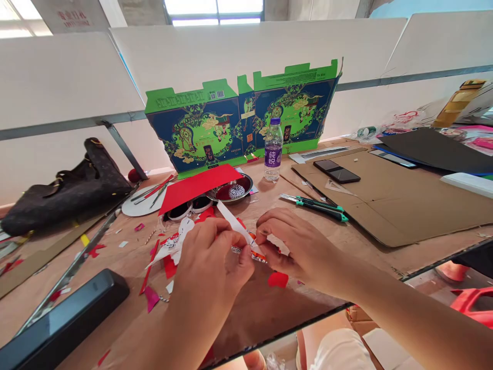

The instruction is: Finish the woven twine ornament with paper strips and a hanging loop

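My left hand (215,257) is closed, its thumb and fingertips pinched on a white paper strip (232,220) that slants up and away. Facing it, my right hand (296,246) pinches at the strip's near end with thumb and forefinger. Just under the fingertips shows a small orange-and-white patterned piece (259,254), mostly hidden by my hands. Left of my left hand lie crumpled white paper cutouts (181,236) with dark markings. A red paper scrap (278,279) rests below my right hand.
A red sheet (200,188) partly covers a metal bowl (248,184). Behind stand a water bottle (272,151) and a green printed box (208,136). To the right are a utility knife (314,203), a phone (336,171) and cardboard (416,200). A black case (65,318) sits front left.
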Demonstrator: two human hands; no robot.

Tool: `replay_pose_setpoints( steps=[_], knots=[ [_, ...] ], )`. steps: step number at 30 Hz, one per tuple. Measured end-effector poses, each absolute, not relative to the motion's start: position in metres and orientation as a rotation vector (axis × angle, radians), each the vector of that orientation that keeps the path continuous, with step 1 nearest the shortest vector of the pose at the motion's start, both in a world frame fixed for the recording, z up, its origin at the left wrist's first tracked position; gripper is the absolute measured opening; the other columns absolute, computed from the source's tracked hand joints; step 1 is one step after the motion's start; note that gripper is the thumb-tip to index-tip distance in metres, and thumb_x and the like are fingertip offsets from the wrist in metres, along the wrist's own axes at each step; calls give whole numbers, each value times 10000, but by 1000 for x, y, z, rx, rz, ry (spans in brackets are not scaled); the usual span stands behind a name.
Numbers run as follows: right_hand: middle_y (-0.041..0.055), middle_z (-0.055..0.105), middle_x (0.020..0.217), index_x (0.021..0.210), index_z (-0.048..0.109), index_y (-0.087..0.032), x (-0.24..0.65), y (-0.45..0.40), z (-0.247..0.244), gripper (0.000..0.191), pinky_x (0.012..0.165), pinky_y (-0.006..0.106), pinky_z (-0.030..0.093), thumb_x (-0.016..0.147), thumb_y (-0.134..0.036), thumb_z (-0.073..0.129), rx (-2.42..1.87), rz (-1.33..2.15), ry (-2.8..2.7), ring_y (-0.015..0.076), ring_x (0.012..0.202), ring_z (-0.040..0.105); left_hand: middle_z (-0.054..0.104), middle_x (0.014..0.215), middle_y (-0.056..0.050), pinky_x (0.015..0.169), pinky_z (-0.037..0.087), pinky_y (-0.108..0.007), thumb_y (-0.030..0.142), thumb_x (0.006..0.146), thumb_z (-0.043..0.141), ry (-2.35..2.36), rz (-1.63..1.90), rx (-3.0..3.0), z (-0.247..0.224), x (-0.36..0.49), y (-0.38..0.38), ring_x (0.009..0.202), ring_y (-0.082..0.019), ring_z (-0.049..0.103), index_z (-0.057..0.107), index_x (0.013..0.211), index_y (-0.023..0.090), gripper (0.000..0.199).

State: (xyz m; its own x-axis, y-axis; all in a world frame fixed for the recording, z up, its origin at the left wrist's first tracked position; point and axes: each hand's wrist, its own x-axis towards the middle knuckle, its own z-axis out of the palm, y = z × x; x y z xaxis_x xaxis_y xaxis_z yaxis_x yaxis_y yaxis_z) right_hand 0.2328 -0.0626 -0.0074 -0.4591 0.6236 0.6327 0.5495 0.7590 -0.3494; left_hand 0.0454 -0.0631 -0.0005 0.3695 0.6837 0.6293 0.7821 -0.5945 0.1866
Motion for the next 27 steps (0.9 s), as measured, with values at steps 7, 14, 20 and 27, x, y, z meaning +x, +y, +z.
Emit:
replay_pose_setpoints(
  steps=[7,14,20,27],
  knots=[
    [18,612,929,942,548,-192,234,-70,-3,23,805,274,425,933,-212,555,-1013,266,-2106,158,907,553,614,1166,12,913,475,-326,209,820,567,-1556,-1128,-2673,4,48,-54,992,-171,616,627,762,243,90],
    [24,597,919,903,570,-178,225,-78,0,59,806,311,397,943,-216,549,-1092,-19,-2104,168,855,521,602,1126,35,944,455,-304,273,864,559,-1563,-1097,-2658,2,45,-56,1040,-156,586,624,802,266,91],
    [5,573,864,824,535,-178,221,-68,-5,94,791,294,382,862,-136,610,-1090,204,-1988,162,865,496,588,1079,49,894,456,-289,236,855,554,-1523,-1113,-2629,-1,45,-56,971,-147,580,598,803,275,78],
    [-26,512,830,798,504,-202,232,-60,-6,123,712,242,371,820,-93,557,-811,785,-1925,117,764,464,589,1054,11,883,438,-328,250,866,525,-1609,-1134,-2658,0,42,-48,982,-169,576,603,806,247,98]
  ],
)
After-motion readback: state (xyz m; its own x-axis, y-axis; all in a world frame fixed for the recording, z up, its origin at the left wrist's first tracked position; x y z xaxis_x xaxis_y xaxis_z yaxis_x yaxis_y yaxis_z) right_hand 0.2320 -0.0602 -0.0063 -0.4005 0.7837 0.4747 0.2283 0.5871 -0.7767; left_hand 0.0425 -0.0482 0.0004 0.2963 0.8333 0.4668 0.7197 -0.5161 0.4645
